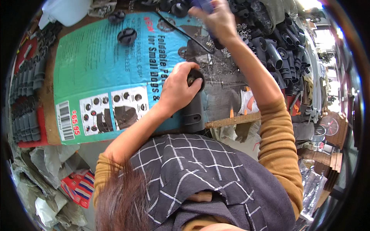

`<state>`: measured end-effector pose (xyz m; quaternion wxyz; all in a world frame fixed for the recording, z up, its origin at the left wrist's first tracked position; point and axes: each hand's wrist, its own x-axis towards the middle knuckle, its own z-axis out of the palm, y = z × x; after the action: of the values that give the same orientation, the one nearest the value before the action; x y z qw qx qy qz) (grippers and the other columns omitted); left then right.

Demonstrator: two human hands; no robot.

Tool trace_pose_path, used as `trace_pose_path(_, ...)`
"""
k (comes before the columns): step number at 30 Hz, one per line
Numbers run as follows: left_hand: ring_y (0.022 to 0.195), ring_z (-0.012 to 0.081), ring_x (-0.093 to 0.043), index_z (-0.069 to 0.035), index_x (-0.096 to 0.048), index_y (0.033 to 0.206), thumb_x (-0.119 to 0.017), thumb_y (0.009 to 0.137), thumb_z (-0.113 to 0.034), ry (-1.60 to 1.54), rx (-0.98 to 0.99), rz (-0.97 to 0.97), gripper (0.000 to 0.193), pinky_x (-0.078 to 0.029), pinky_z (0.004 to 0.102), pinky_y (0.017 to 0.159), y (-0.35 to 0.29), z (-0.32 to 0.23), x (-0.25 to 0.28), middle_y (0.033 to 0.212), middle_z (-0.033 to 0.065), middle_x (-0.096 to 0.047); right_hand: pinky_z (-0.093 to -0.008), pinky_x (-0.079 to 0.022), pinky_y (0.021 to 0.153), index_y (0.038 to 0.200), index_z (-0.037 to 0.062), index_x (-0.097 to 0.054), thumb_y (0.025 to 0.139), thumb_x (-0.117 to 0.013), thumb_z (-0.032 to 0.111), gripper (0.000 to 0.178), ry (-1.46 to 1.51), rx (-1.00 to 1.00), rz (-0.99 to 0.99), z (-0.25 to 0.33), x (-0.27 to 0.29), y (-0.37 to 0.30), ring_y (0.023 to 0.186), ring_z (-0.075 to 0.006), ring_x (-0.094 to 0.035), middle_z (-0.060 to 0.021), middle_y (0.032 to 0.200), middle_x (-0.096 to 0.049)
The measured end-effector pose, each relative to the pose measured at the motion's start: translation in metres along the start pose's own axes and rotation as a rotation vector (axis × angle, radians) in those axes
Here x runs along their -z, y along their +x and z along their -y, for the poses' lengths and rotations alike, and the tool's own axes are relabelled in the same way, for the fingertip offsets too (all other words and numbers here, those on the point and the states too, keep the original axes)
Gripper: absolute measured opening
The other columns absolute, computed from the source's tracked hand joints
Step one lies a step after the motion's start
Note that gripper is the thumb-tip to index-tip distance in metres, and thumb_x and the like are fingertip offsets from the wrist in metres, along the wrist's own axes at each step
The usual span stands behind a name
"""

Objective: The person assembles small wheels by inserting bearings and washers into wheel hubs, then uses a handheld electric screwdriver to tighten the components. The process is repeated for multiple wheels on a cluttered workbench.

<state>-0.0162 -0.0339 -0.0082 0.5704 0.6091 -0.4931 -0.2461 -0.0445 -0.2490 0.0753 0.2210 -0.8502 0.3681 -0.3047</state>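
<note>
My left hand point(177, 87) is closed around a black round wheel point(199, 80), thumb and fingers on its rim. A small metal piece shows at the wheel's centre. Directly below it, a dark grey plastic tube part point(192, 115) reaches the table's near edge; whether the two are joined, I cannot tell. At the far side, my right hand point(222, 24) is raised and closed on a blue handheld tool point(203, 5). Motion blurs that tool and the top of the picture cuts it off, so its exact kind is unclear.
Printed blue-green cardboard point(104, 61) covers the table. Black wheels point(127, 36) lie on it, near a black rod point(185, 34). Dark plastic parts point(275, 56) are heaped right; rows of grey parts point(29, 82) stand left. A white container point(67, 10) is far left.
</note>
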Motion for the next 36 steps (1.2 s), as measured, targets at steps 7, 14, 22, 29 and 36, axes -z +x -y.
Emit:
trace_pose_path(7,0.112,0.0305,-0.055,-0.001,-0.06,0.11,-0.061,0.082,-0.007,0.057,-0.038,-0.024,0.028,-0.04,0.0391,0.101,0.014,-0.025,0.019,0.115,0.0151,-0.06,-0.0426,-0.051,0.085,0.112,0.0043,-0.059,0.074,-0.078,0.025,0.048,-0.17,0.351,-0.164,-0.018,-0.022,-0.017,0.094,-0.0342,-0.063,-0.0173,0.1,-0.064)
trace_pose_path(14,0.126,0.033,-0.039,-0.002,-0.053,0.122,-0.06,0.094,-0.017,0.031,-0.272,-0.399,0.032,-0.032,0.0448,0.106,0.103,-0.05,-0.004,0.131,0.018,-0.044,-0.0329,-0.05,0.067,0.095,0.0005,-0.066,0.083,-0.072,0.049,0.05,0.555,-0.382,0.34,-0.006,0.056,-0.11,0.075,-0.0144,-0.062,-0.0072,0.085,-0.067)
trace_pose_path(22,0.126,0.0311,-0.04,-0.009,-0.065,0.108,-0.067,0.091,-0.032,0.187,-0.307,-0.272,0.028,-0.03,0.0423,0.107,0.068,-0.047,0.03,0.132,0.0161,-0.044,-0.0402,-0.054,0.076,0.115,-0.0022,-0.051,0.092,-0.06,0.045,0.053,1.067,-0.318,-0.527,-0.166,0.248,0.078,0.091,-0.0309,-0.061,-0.0225,0.112,-0.06)
trace_pose_path(29,0.12,0.0337,-0.045,-0.01,-0.064,0.106,-0.071,0.084,-0.041,0.605,-0.143,-0.474,0.038,-0.033,0.0457,0.103,0.014,0.012,0.181,0.125,0.0157,-0.05,-0.0321,-0.05,0.095,0.122,0.0036,-0.06,0.096,-0.062,0.024,0.033,0.928,-0.562,-0.22,-0.195,0.209,0.05,0.104,-0.019,-0.063,-0.009,0.113,-0.067)
trace_pose_path(36,0.112,0.0339,-0.056,-0.003,-0.064,0.109,-0.078,0.073,-0.043,1.157,0.344,-0.593,0.055,-0.044,0.0422,0.097,-0.044,0.059,0.418,0.116,0.0193,-0.061,-0.0263,-0.051,0.086,0.118,0.0045,-0.063,0.097,-0.059,0.02,0.026,0.643,-0.419,-0.05,-0.13,0.173,-0.035,0.092,-0.0133,-0.065,-0.0063,0.105,-0.068)
